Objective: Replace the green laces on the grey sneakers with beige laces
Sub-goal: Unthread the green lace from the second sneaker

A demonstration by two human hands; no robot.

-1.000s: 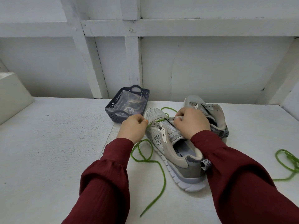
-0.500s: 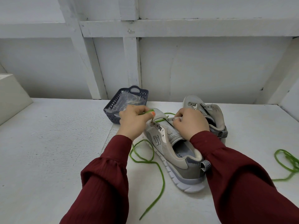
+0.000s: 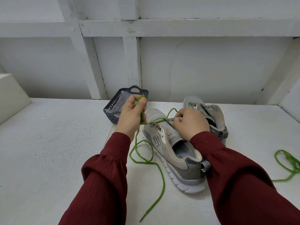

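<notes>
Green lace (image 3: 164,182) is only threaded through the toe-end eyelets of the front sneaker (image 3: 178,161) now; the rest trails loose on the table (image 3: 56,151) just left of that sneaker. Your left hand (image 3: 131,117) pinches the lace above the toe. Your right hand (image 3: 190,124) is curled onto the sneaker's eyelet strip. The second sneaker (image 3: 209,111) sits just behind it, a basket (image 3: 113,109) behind-left, and another green lace (image 3: 289,163) well off right.
</notes>
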